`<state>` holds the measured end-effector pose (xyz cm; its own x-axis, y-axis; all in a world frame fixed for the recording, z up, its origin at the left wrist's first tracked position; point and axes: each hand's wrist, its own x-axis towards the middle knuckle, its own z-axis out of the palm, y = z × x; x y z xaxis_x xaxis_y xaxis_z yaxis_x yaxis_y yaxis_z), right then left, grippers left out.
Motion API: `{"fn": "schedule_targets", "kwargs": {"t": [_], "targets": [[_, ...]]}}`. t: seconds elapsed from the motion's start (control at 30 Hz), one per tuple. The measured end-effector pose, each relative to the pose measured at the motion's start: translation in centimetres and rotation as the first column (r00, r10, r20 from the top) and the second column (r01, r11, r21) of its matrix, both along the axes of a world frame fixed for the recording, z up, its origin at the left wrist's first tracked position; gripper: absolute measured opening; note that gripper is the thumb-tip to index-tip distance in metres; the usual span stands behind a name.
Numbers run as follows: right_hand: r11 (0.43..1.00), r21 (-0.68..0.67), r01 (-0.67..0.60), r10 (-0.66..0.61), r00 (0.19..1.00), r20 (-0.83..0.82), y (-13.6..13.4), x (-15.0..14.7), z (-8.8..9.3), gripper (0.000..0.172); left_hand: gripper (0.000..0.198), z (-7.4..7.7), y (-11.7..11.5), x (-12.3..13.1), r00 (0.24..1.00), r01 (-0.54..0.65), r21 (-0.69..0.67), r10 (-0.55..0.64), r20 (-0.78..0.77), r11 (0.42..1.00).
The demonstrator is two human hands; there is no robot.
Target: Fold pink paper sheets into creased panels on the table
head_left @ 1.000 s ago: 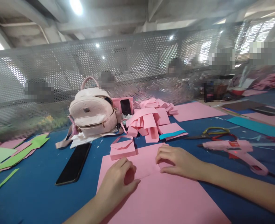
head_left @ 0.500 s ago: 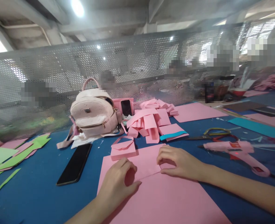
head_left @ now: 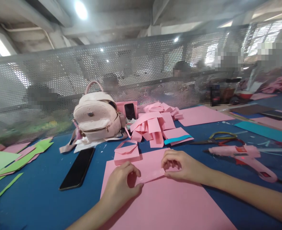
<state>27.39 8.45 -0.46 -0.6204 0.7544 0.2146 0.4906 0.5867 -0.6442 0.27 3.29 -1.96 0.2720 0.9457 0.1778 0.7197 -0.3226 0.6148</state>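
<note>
A large pink paper sheet (head_left: pixel 169 204) lies on the blue table in front of me. Over its upper part, a smaller pink paper piece (head_left: pixel 152 176) spans the gap between my hands, its near edge tilted up a little and dotted with small shiny spots. My left hand (head_left: pixel 122 182) pinches the left end between thumb and curled fingers. At the right end, my right hand (head_left: pixel 179 164) grips it the same way, thumb low and fingers folded over. Just beyond my left hand sits a small folded pink paper pouch (head_left: pixel 127 156).
A black phone (head_left: pixel 77 169) and a pale pink backpack (head_left: pixel 98 118) are to the left. Folded pink paper pieces (head_left: pixel 152 124) are heaped behind the sheet. Scissors (head_left: pixel 218 138) and a pink glue gun (head_left: pixel 236 151) lie right, near my forearm. Green paper (head_left: pixel 2 163) covers the far left.
The near edge of the small pink paper piece has risen and tilted between my hands, showing shiny spots. Both hands have hardly moved.
</note>
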Motion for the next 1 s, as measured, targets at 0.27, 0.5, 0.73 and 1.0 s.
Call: {"fn": "schedule_targets", "kwargs": {"t": [0.27, 0.5, 0.73, 1.0], "targets": [[1.0, -0.011, 0.023, -0.024, 0.999, -0.048, -0.12, -0.17, 0.21, 0.009, 0.023, 0.02, -0.12, 0.0, 1.0, 0.004, -0.006, -0.004, 0.03, 1.0], [0.998, -0.027, 0.053, -0.056, 0.993, -0.101, -0.29, -0.3, 0.46, 0.009, 0.021, -0.13, -0.1, 0.35, 0.998, -0.004, -0.006, 0.004, 0.058, 1.0], [0.998, -0.023, 0.054, -0.056, 0.992, -0.117, -0.14, -0.22, 0.31, 0.009, 0.016, -0.4, 0.08, 0.35, 0.997, 0.006, 0.011, -0.006, 0.083, 1.0], [0.998, -0.024, 0.066, -0.068, 0.992, -0.108, -0.2, -0.15, 0.21, 0.01, 0.016, -0.28, 0.07, 0.42, 0.995, -0.027, 0.002, 0.026, 0.095, 1.0]]}}
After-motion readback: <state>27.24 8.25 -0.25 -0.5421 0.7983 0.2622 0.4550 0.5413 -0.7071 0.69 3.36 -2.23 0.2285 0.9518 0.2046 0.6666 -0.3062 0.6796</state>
